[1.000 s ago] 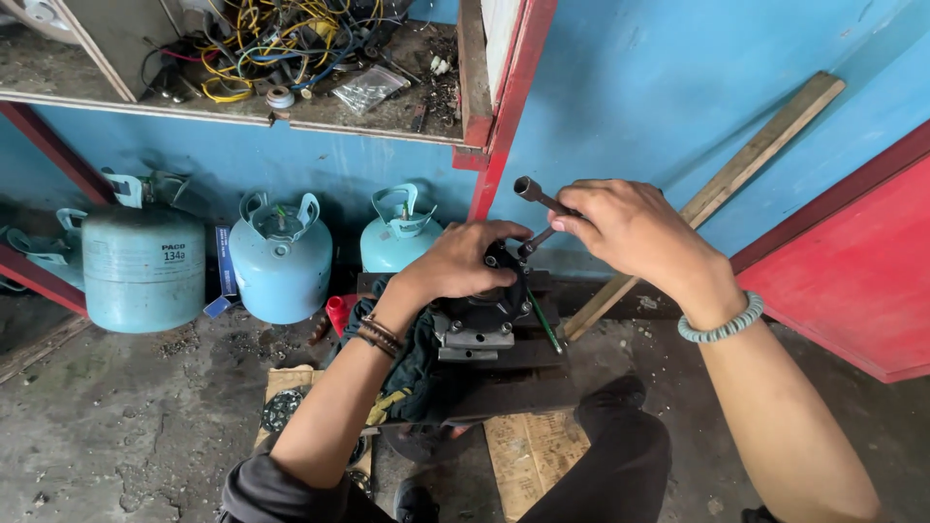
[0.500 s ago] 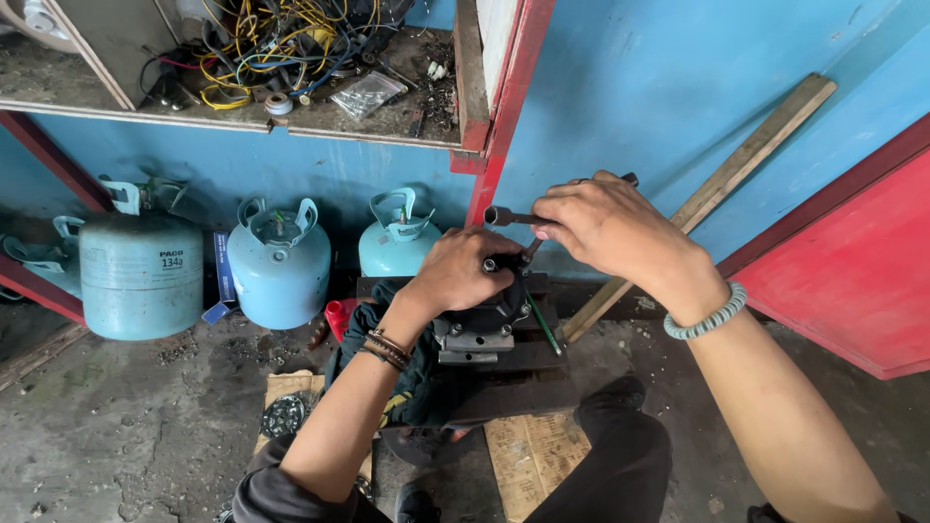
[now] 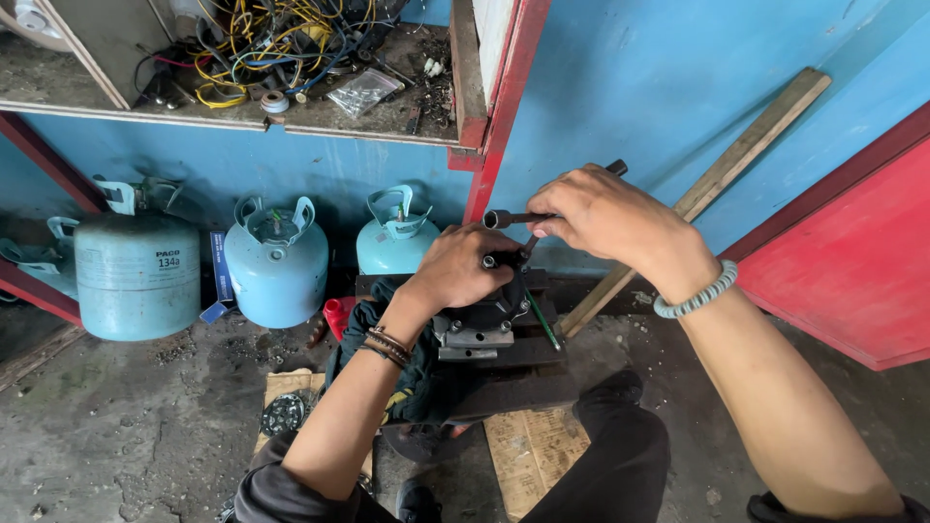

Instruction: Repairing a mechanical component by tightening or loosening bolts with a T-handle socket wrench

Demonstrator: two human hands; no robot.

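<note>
So the person is crouched on a grimy concrete floor with a dark metal compressor-looking part (image 3: 480, 324) sitting on a low dark block right in front of their knees, roughly dead centre of the view and just below the hands. The left hand (image 3: 465, 269) is wrapped down over the top of that part, fingers curled tight around it, so it's pretty much fully closed on it and pinning it in place. The right hand (image 3: 605, 215) is up a bit higher and to the right, closed in a fist around a T-handle socket wrench (image 3: 513, 219); one dark end of the bar pokes out left of the fist with its hollow socket end showing, the other end sticks out behind the knuckles, and the shaft runs down toward the top of the part where the left hand's fingers are. There's a pale green beaded bracelet (image 3: 696, 296) on the right wrist and dark bands on the left one. A thin green-handled tool (image 3: 541, 320) leans against the right side of the part. Behind it all, three light blue gas cylinders (image 3: 276, 261) stand in a row against the blue wall, a wooden plank (image 3: 736, 160) leans diagonally on the right, and a shelf up top holds a mess of yellow and black wires (image 3: 281, 44).
</note>
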